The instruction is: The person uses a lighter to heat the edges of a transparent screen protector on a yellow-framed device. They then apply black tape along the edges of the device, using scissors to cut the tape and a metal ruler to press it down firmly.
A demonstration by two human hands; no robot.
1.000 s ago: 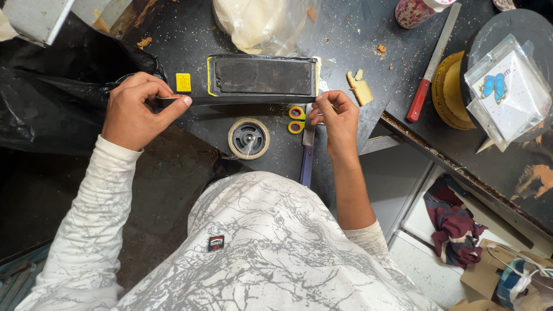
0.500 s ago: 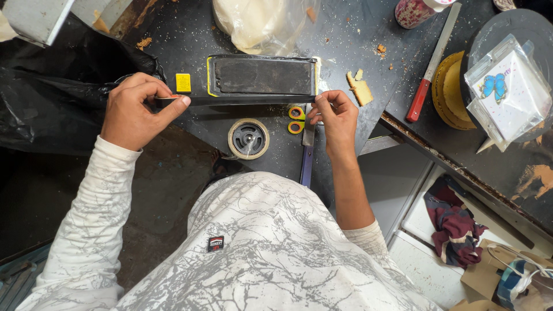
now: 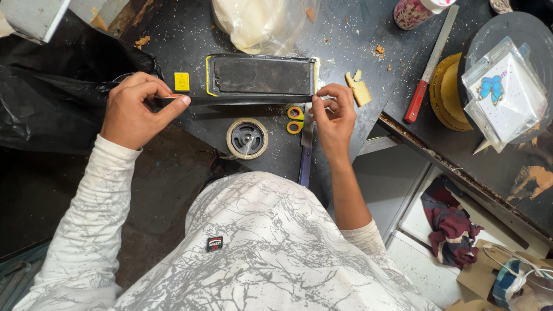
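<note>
A black rectangular box [image 3: 262, 75] with a yellow rim lies flat on the dark workbench [image 3: 345, 40]. A black tape strip [image 3: 242, 101] runs along its near side. My left hand [image 3: 135, 109] is at the box's left end, fingers pinched on the dark tape end next to a small yellow square [image 3: 182, 81]. At the box's near right corner my right hand [image 3: 334, 112] pinches the other end of the strip. A tan tape roll [image 3: 246, 138] lies between my hands, and yellow-handled scissors [image 3: 295, 119] lie just left of my right hand.
A purple flat bar [image 3: 305, 161] sticks out over the bench edge under my right hand. A plastic bag [image 3: 265, 23] sits behind the box. To the right lie a red-handled blade [image 3: 429, 66], a yellow spool [image 3: 443, 92] and a clear packet with a blue butterfly [image 3: 501, 92]. Black plastic sheeting [image 3: 46, 98] lies at the left.
</note>
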